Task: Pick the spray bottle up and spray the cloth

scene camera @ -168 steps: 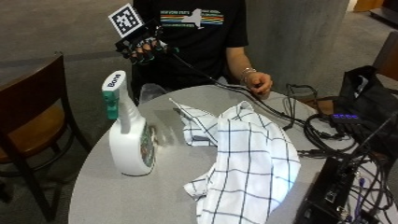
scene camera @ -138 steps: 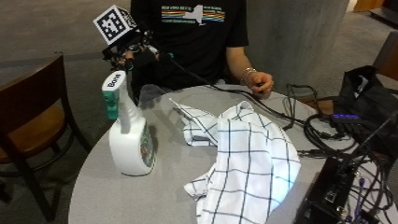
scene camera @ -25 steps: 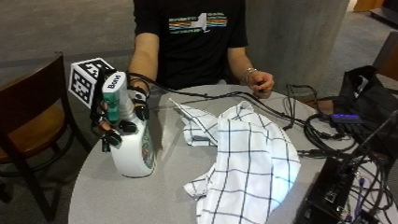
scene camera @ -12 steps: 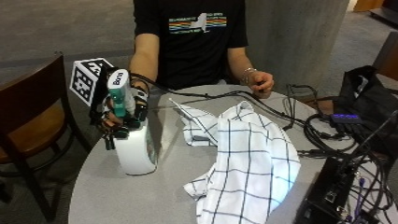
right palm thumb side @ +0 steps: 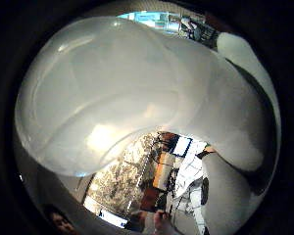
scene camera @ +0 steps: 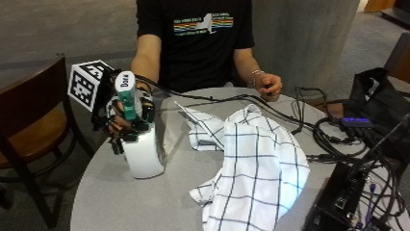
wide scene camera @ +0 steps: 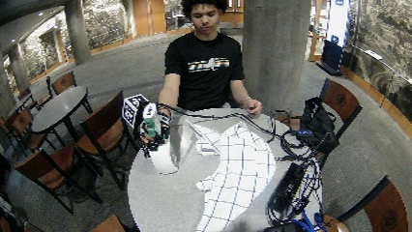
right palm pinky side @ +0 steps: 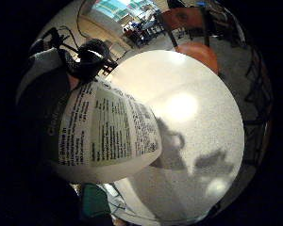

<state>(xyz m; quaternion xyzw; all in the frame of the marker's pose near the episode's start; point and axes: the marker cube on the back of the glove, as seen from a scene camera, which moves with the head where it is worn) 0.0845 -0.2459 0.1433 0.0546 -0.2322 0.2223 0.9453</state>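
The black-gloved right hand (scene camera: 128, 120) wraps its curled fingers around the neck of the white plastic spray bottle (scene camera: 142, 149) at the table's left, tilting it toward the white checked cloth (scene camera: 256, 163) lying right, ready for spraying.

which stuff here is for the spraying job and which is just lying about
For the job: spray bottle, gripped at its neck by the gloved right hand; checked cloth.

Lying about: black cables, black bag, wooden chair.
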